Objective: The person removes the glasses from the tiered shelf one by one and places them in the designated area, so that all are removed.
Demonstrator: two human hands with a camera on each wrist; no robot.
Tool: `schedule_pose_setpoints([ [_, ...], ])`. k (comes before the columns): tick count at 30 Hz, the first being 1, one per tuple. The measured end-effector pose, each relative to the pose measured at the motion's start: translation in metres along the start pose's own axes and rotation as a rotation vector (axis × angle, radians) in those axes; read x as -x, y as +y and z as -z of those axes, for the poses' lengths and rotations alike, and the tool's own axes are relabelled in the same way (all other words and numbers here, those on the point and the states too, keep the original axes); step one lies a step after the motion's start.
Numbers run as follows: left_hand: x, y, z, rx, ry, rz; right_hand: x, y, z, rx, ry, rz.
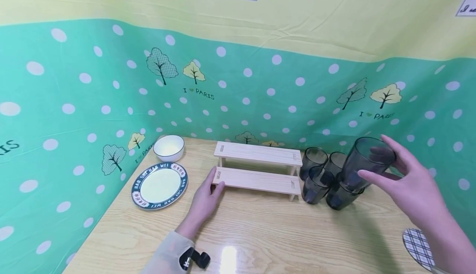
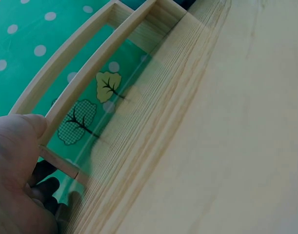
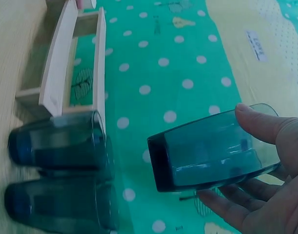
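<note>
The right hand holds a dark tinted glass lifted clear of the table, tilted, above and just right of the other glasses; its grip is a half-open curl, thumb along one side of the glass and fingers along the other, as the right wrist view shows plainly, with the glass lying between thumb and fingers against the green dotted cloth; the left hand lies on the table with its fingers nearly straight, the fingertips touching the left end of the lower step of a pale wooden two-step rack; that grip closes round nothing, and in the left wrist view the thumb rests against the rack's end; the rack stands near the back of the table, its long side facing the person; just to its right stands a cluster of four dark glasses, upright and close together, the front two showing in the right wrist view just beside the rack's right end; to the left of the rack sits a white bowl near the corner of the cloth, and in front of it a plate with a dark lettered rim; a checked round thing lies at the table's right front edge, partly hidden by the right forearm.
</note>
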State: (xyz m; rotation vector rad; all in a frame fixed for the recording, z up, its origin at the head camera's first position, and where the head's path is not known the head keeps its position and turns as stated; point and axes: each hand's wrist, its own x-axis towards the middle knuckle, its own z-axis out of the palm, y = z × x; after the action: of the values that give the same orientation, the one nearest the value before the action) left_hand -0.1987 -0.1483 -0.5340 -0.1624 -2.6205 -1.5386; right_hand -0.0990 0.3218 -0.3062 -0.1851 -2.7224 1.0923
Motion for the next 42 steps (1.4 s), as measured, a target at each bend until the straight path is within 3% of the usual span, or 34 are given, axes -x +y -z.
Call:
schedule_pose_setpoints([
  [16, 0.001, 0.002, 0.001, -0.010, 0.000, 0.000, 0.008, 0.057, 0.017, 0.047, 0.094, -0.122],
  [35, 0.001, 0.002, 0.001, -0.012, -0.006, -0.008, 0.004, 0.106, 0.004, 0.044, 0.048, -0.201],
  [42, 0.001, 0.002, 0.000, -0.003, -0.006, -0.003, 0.004, 0.119, -0.006, 0.011, 0.020, -0.187],
])
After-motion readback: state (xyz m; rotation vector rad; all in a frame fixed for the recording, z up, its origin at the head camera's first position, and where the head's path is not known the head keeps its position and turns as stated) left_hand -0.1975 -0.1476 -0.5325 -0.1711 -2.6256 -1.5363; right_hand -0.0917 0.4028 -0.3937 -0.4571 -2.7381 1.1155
